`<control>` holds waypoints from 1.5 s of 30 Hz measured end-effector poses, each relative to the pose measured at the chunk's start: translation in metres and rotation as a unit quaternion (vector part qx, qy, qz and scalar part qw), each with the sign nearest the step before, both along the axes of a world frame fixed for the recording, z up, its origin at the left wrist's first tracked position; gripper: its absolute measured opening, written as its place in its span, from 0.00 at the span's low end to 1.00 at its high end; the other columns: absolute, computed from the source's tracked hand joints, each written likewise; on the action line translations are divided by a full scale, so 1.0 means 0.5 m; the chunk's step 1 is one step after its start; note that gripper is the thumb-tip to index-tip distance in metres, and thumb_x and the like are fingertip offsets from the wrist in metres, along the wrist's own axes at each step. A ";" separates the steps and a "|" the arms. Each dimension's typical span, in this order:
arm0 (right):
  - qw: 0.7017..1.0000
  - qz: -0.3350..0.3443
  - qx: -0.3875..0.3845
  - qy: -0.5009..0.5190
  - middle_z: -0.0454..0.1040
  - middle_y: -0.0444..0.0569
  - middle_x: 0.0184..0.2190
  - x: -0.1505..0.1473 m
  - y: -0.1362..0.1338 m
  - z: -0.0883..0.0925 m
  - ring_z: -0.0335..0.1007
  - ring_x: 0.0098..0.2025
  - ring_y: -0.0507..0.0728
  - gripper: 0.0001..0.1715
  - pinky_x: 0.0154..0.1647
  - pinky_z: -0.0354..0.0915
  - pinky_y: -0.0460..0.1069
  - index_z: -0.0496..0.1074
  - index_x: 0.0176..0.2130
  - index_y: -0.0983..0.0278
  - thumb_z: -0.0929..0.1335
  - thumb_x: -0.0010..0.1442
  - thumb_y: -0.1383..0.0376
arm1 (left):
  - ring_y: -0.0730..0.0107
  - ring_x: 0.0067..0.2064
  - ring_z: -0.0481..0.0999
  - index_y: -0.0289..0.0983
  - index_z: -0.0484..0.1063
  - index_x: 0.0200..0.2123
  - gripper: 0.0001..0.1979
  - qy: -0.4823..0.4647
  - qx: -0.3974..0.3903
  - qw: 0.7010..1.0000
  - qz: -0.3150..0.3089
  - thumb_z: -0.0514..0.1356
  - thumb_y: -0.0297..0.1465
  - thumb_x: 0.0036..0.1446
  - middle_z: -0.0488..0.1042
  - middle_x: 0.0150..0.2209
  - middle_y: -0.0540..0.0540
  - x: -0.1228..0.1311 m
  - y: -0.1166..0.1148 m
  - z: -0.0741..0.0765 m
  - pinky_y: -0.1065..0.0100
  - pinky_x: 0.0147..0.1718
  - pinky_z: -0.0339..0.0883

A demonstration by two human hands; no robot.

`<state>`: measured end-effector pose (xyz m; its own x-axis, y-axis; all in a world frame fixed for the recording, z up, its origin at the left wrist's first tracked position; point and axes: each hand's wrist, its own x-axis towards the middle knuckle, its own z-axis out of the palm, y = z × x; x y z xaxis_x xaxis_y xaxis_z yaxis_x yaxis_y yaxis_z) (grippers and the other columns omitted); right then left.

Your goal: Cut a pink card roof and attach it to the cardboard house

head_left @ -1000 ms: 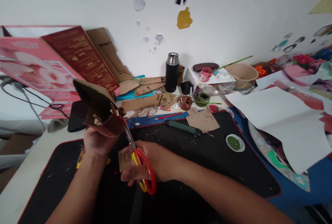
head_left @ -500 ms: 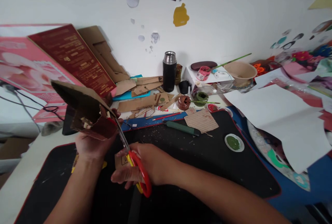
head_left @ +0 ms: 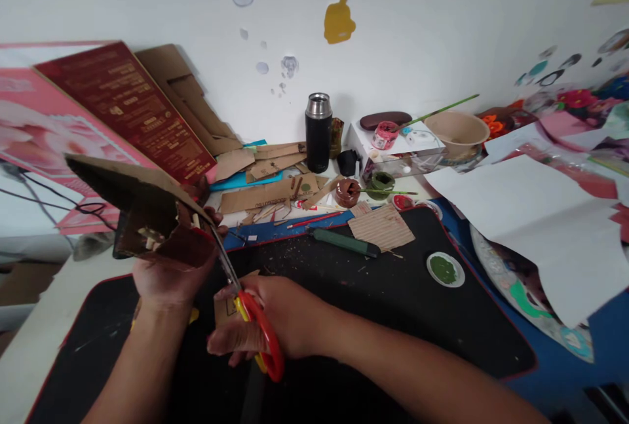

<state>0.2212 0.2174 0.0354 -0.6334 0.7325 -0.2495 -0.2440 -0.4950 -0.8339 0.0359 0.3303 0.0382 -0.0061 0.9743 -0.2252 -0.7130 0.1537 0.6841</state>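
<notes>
My left hand grips a brown cardboard piece, folded into a small box-like shape with a wide flap on top. Its fingers wrap behind the cardboard and are partly hidden. In my right hand is a pair of scissors with red and yellow handles. The scissor blades point up and left, and their tips meet the right edge of the cardboard piece. Below the right hand a small flat cardboard scrap lies on the black mat.
A green utility knife and corrugated cardboard lie at the mat's far side. Behind stand a black flask, brown paint and green paint jars. A lid of green paint sits right, near white paper.
The cardboard piece and both hands sit slightly further left in view. The scissor blades stay at the cardboard's right edge; the whole view has shifted a little.
</notes>
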 end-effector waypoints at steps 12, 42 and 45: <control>0.995 0.047 0.048 -0.076 0.80 0.43 0.32 0.018 -0.001 0.023 0.80 0.38 0.56 0.39 0.41 0.74 0.48 0.75 0.50 0.63 0.84 0.48 0.45 | 0.51 0.39 0.82 0.48 0.81 0.47 0.25 -0.009 0.026 1.000 -0.009 0.48 0.52 0.70 0.85 0.41 0.44 0.018 -0.008 0.024 0.53 0.35 0.81; 0.964 -0.254 0.068 0.039 0.70 0.35 0.19 -0.001 0.046 0.016 0.66 0.16 0.51 0.28 0.19 0.66 0.45 0.68 0.42 0.60 0.76 0.59 0.43 | 0.48 0.48 0.84 0.54 0.76 0.62 0.23 -0.084 -0.019 0.989 -0.124 0.59 0.51 0.68 0.84 0.53 0.44 -0.009 -0.017 -0.030 0.52 0.42 0.80; 0.963 -0.258 0.071 0.039 0.70 0.34 0.19 -0.003 0.050 0.015 0.67 0.16 0.51 0.27 0.18 0.66 0.45 0.68 0.41 0.60 0.76 0.59 0.43 | 0.49 0.49 0.84 0.53 0.76 0.62 0.23 -0.088 -0.035 0.988 -0.125 0.55 0.51 0.70 0.84 0.54 0.44 -0.009 -0.019 -0.038 0.52 0.42 0.80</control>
<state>0.2197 0.2425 0.0427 -0.1884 0.9780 -0.0895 -0.4910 -0.1727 -0.8539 0.0316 0.3210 0.0191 0.2785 0.9222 -0.2684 -0.7533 0.3831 0.5346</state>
